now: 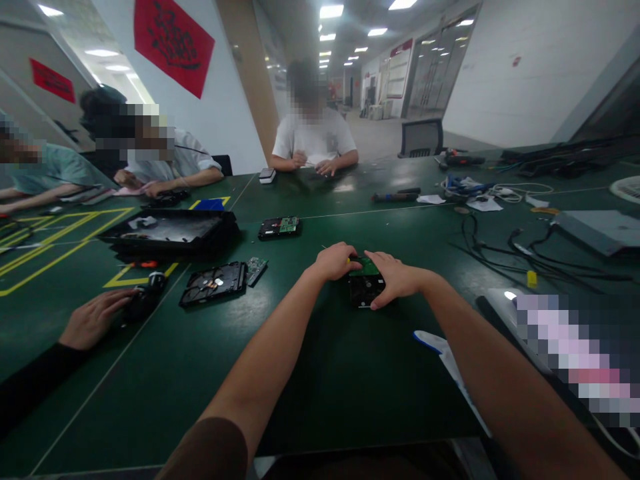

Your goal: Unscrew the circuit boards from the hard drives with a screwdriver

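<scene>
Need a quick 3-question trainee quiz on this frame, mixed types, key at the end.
1. True or false: both hands, left hand and right hand, rest on the hard drive.
2. What colour is the circuit board on that drive?
3. The opened drive lies on which side of the left hand: A wearer's left, B wearer's right?

Key: 1 true; 2 green; 3 A.

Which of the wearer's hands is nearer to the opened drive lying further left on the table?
Left. The left hand rests on the near drive's left edge, closer to the opened drive; the right hand grips its right side, farther away.
</scene>
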Demonstrator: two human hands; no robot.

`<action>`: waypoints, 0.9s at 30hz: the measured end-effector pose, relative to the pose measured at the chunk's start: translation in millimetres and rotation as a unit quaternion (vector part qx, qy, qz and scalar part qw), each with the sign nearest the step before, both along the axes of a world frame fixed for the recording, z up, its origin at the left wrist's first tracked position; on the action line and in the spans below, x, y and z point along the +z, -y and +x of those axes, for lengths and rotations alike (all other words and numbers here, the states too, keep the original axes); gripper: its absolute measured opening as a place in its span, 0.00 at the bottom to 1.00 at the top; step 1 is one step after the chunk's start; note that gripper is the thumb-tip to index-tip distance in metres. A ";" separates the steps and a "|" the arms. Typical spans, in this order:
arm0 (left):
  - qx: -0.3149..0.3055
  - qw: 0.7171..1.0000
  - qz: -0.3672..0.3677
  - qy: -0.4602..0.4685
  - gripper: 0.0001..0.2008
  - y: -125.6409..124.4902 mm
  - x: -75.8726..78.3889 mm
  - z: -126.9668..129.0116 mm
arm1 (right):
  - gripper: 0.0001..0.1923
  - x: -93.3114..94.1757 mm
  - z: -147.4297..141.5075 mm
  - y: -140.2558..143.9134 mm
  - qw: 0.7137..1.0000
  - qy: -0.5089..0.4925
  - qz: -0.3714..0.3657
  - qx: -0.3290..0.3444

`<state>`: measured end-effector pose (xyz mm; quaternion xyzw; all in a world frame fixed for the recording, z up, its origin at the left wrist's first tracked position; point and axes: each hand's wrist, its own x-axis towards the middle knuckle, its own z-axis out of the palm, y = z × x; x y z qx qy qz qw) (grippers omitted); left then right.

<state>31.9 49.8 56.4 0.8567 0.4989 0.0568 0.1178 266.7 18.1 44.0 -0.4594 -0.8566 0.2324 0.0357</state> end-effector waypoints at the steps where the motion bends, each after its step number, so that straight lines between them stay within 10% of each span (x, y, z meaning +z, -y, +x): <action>1: 0.002 1.000 0.002 0.000 0.20 -1.5 -0.1 0.4 | 0.82 0.9 1.2 -1.6 1.000 0.001 -0.001 -0.003; 6: -0.001 1.000 0.009 0.000 0.20 -6.1 -1.4 1.5 | 0.78 4.7 3.5 -8.7 0.999 -0.007 -0.032 -0.010; 14: -0.003 1.000 0.011 -0.002 0.20 -7.6 -4.2 0.8 | 0.40 -6.8 -18.7 -22.1 0.990 -0.042 0.071 -0.111; 27: 0.004 1.000 0.018 -0.002 0.20 -6.0 -4.5 1.2 | 0.39 -13.5 -22.6 -25.0 0.989 0.000 0.094 -0.114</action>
